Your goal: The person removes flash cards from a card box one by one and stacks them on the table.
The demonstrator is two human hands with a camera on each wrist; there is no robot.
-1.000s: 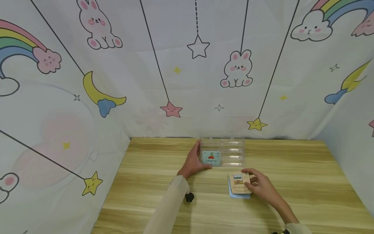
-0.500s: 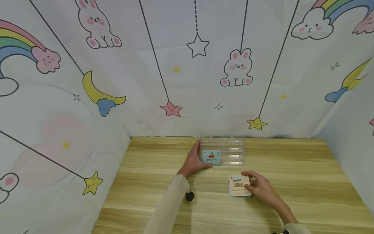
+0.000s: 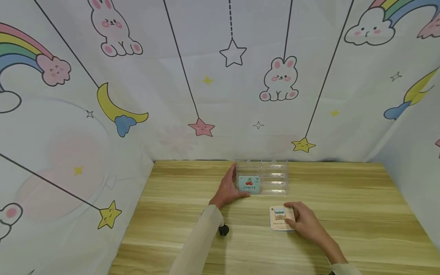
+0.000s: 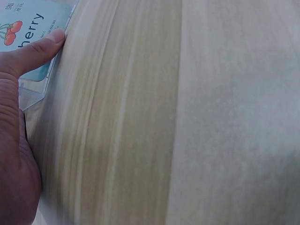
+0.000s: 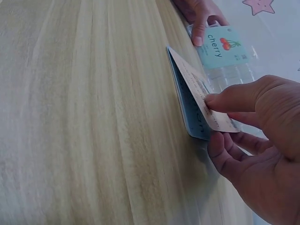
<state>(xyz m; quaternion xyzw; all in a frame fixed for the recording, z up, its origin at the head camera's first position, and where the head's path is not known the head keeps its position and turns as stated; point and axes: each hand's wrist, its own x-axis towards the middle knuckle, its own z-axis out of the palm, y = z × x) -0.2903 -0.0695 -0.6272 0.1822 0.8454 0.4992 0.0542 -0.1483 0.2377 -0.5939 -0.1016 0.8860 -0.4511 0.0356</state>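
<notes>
We are seeing a person's right hand [image 3: 306, 221] pinching a cream card [image 3: 277, 224] over the table [image 3: 172, 214], the thumb pressing on its printed face and the other fingers reaching behind it and along its edge. From the right wrist, we are watching the cream card tilting away from a blue card [image 5: 192, 112]: the two are meeting at one end and spreading apart toward the fingers. We are not able to tell whether those fingers are also gripping the blue card.

Farther off, we are finding the left hand [image 3: 227, 192] gripping the left side of a clear case [image 3: 274, 187], its thumb lying along the near edge. The case is resting near the back of the table, just beyond the cream card, and its compartments are running in two columns. A cherry card [image 3: 249, 185], pale blue-green with red fruit, is filling the near part of the left column.

Around them, we are noting a light sleeve [image 3: 197, 240] covering the left forearm and a small black object [image 3: 224, 230] sitting beside that wrist. Behind the table, a white cloth [image 3: 220, 95] is hanging, showing a rabbit [image 3: 280, 84] and a pink star [image 3: 201, 128].
</notes>
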